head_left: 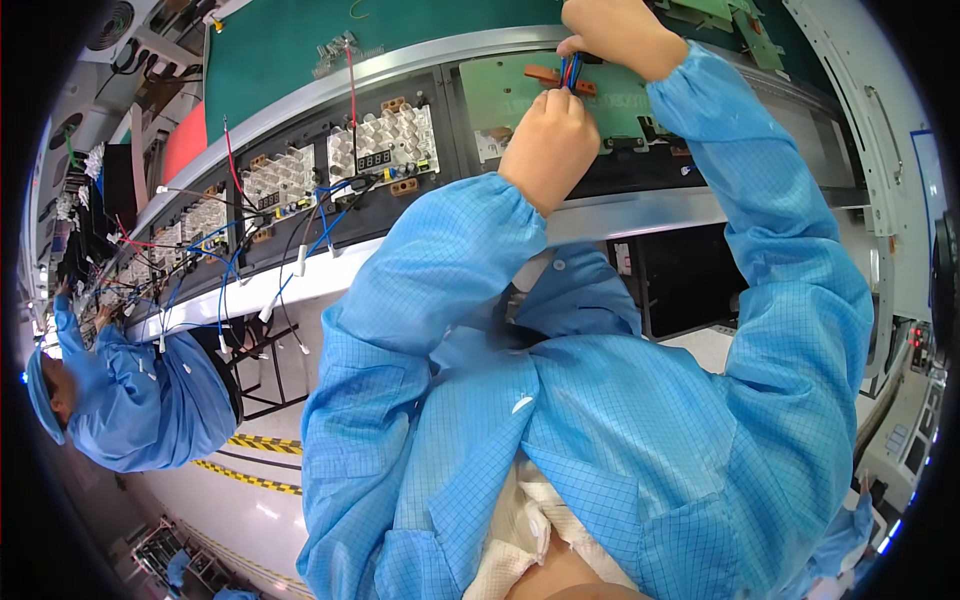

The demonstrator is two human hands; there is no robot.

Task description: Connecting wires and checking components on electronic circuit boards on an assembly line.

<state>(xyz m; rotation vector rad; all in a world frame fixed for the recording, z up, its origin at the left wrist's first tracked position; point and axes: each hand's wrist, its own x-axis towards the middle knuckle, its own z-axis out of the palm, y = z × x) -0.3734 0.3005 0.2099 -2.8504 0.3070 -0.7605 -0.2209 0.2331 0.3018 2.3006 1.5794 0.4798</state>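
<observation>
A short bundle of red, blue and black wires [570, 72] stands between my two hands, over a green circuit board [490, 90]. My left hand [552, 145] is closed round the near end of the bundle, knuckles up. At the far end, the thumb and bent fingers of my right hand [622, 38] pinch the wires; the picture's upper edge cuts part of this hand. Orange-brown parts [543, 75] sit on the board beside the wires. What lies inside my left fingers is hidden.
To the left, several white boards [382, 145] with small displays sit in a dark track, with loose leads [322, 235] hanging over the metal rail [350, 265]. Behind runs a green bench mat [270, 60] with a pile of small clear parts. A co-worker in blue [150, 400] works further left.
</observation>
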